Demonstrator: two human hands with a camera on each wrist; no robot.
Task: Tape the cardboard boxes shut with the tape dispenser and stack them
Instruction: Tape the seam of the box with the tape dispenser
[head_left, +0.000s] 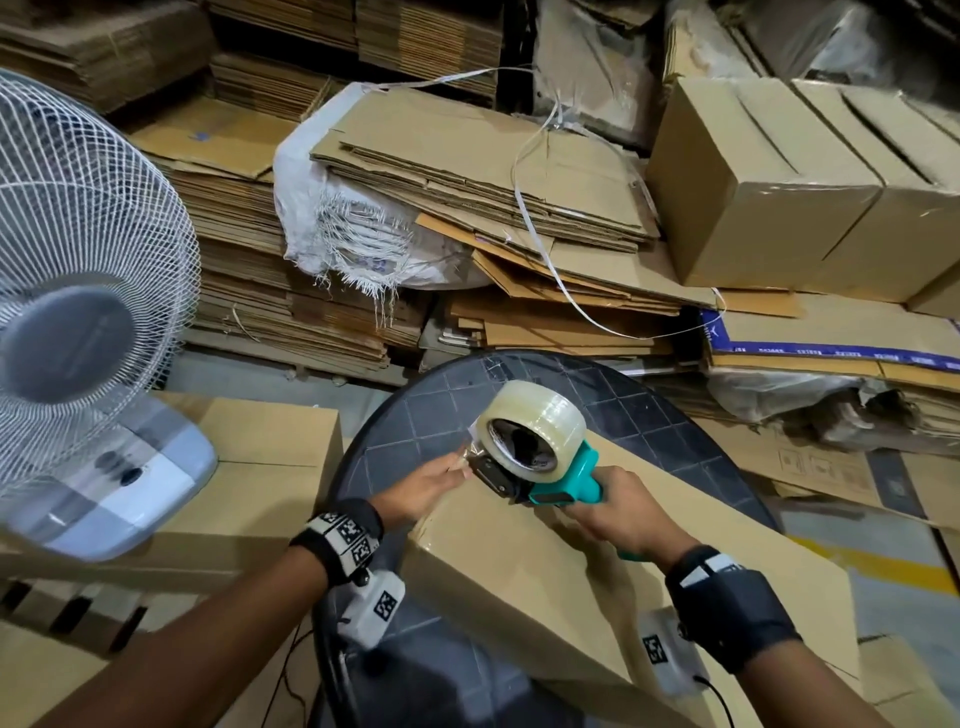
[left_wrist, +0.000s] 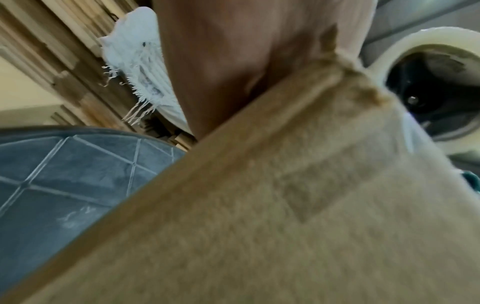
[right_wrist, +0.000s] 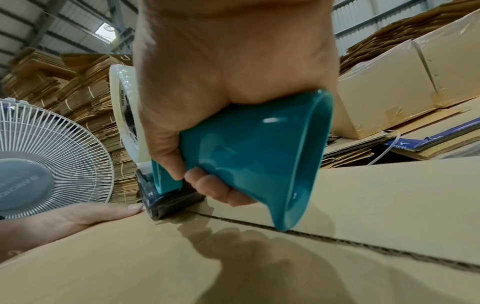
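Right hand (head_left: 626, 512) clamps dispenser (head_left: 540, 452) at box (head_left: 597, 587) far-left seam end; seam runs near-right. Left hand (head_left: 423, 488) flat, fingers straight, pressing tape end.

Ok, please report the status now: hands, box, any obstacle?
Right hand grips tape dispenser at box far edge. Left hand presses tape end down. Seam untaped. Nothing blocking.

Dim indoor light, blurred left wrist view, wide-angle edge distortion
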